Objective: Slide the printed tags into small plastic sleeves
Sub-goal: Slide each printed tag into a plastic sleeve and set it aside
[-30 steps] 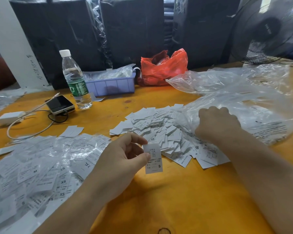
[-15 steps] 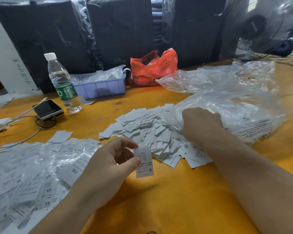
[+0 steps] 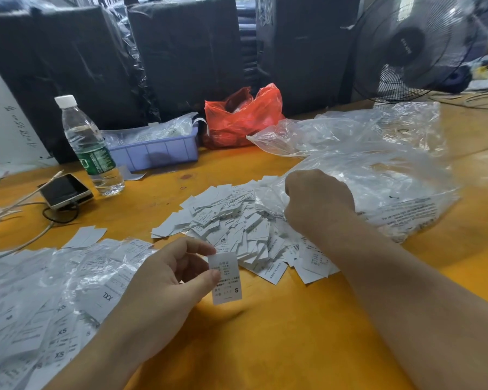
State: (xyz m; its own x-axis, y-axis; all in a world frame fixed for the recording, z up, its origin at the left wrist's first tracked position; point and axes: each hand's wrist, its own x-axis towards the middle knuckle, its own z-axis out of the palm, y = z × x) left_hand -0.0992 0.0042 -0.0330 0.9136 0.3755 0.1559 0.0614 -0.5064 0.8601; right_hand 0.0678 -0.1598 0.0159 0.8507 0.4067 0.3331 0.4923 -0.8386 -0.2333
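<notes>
My left hand [image 3: 164,288] pinches a white printed tag [image 3: 226,278] marked S between thumb and forefinger, just above the yellow table [image 3: 279,347]. A loose heap of white printed tags [image 3: 231,229] lies in the middle of the table. My right hand [image 3: 316,204] has its fingers curled down into the near edge of a pile of clear plastic sleeves [image 3: 378,187], at the right side of the tag heap; what the fingertips hold is hidden. A spread of tags inside clear sleeves [image 3: 40,299] covers the table at the left.
A water bottle [image 3: 90,147], a phone [image 3: 65,192] with cables and a lilac tray [image 3: 155,153] stand at the back left. A red bag [image 3: 243,116] sits behind the tags. A fan [image 3: 414,46] and black wrapped bundles [image 3: 186,52] line the back.
My right hand has lifted slightly at the edge of the sleeve pile. My left hand keeps the S tag in the same pinch. The camera has turned a little.
</notes>
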